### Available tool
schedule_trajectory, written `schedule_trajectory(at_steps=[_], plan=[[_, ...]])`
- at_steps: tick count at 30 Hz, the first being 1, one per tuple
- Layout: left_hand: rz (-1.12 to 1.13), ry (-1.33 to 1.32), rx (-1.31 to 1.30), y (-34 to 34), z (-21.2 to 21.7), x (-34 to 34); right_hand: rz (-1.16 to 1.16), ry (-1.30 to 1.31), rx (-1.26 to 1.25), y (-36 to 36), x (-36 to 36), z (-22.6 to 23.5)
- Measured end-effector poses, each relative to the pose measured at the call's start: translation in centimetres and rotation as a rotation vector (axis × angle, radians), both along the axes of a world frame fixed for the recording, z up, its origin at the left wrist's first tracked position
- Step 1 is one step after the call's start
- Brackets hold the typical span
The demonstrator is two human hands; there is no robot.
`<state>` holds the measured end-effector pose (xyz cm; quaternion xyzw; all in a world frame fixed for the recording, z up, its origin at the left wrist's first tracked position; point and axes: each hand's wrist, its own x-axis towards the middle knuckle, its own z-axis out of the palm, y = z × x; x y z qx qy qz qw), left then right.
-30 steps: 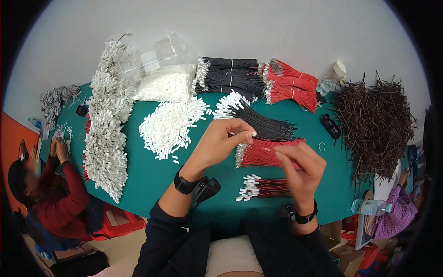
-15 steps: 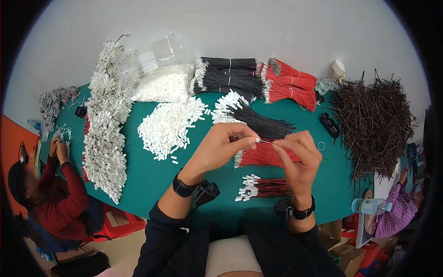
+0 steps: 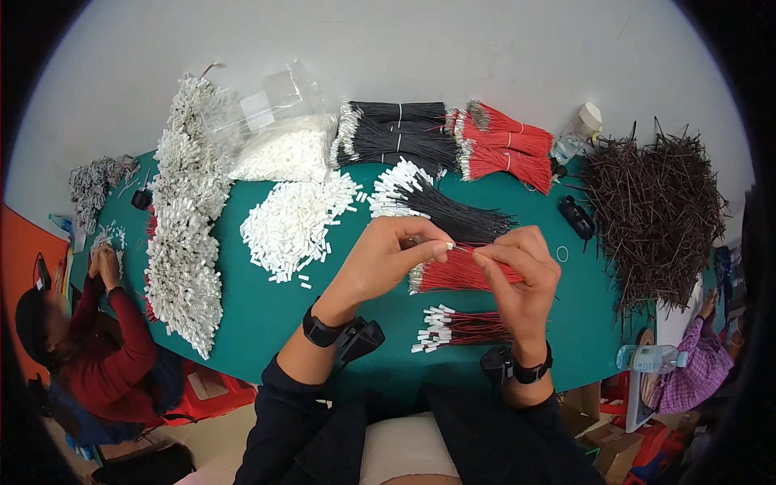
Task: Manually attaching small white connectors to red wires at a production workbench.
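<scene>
My left hand [image 3: 384, 255] pinches a small white connector housing [image 3: 450, 246] between thumb and forefinger. Facing it, the thumb and forefinger of my right hand [image 3: 527, 271] are closed on a thin wire, whose end meets or nearly meets the housing; the exact contact is too small to tell. Under my hands lies a bundle of red wires [image 3: 449, 273] with bare metal ends. Closer to me are dark red and black wires [image 3: 477, 327] tipped with white housings. Beyond my hands, black wires [image 3: 465, 208] fan out from white housings.
Loose white housings [image 3: 287, 230] lie left, beneath an opened plastic bag [image 3: 291, 149] of more. A long heap of white-tipped wires [image 3: 184, 267] runs further left. Tied black bundles [image 3: 404, 133], red bundles [image 3: 505, 145] and brown wires [image 3: 655, 218] line the back and right. Co-workers sit both sides.
Both hands keep their pinch at nearly the same place, with only a tiny shift of my right hand. The whole view has moved slightly.
</scene>
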<state>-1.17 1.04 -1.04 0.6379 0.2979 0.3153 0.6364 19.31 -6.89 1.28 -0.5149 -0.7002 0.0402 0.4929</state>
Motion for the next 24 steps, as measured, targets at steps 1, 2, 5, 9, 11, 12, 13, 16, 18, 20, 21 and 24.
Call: schedule_trajectory(at_steps=[1,2,5,9,11,12,13,16,18,20,21,24], plan=[[-0.001,0.006,-0.002,-0.01,-0.02,0.01,-0.001,0.000,0.000,0.02,0.01,-0.05],[-0.003,0.011,-0.003,-0.03,0.00,0.03,0.001,0.004,-0.006,0.03,0.01,-0.11],[-0.026,-0.019,0.005,-0.06,-0.23,0.16,0.013,0.010,-0.009,0.18,-0.13,-0.26],[-0.027,0.001,0.010,-0.34,0.07,0.37,0.046,0.024,-0.039,0.47,-0.24,-0.35],[-0.009,0.042,0.022,-0.47,0.21,0.40,0.057,0.033,-0.061,0.60,-0.11,-0.34],[-0.009,0.041,0.022,-0.50,0.11,0.42,0.068,0.043,-0.083,0.64,-0.07,-0.33],[-0.004,0.026,0.030,-0.51,-0.08,0.46,0.068,0.042,-0.083,0.66,-0.09,-0.33],[0.001,0.014,0.066,-0.55,-0.28,0.50,0.084,0.061,-0.077,0.78,-0.12,-0.49],[-0.003,0.015,0.093,-0.68,-0.17,0.62,0.117,0.081,-0.112,0.80,-0.04,-0.63],[0.030,0.053,0.175,-0.93,0.24,0.82,0.111,0.091,-0.121,0.93,-0.04,-0.88],[0.029,0.053,0.175,-0.92,0.21,0.81,0.106,0.102,-0.129,0.98,-0.05,-0.95],[0.030,0.043,0.163,-0.87,0.08,0.71,0.114,0.101,-0.115,0.93,-0.26,-0.72]])
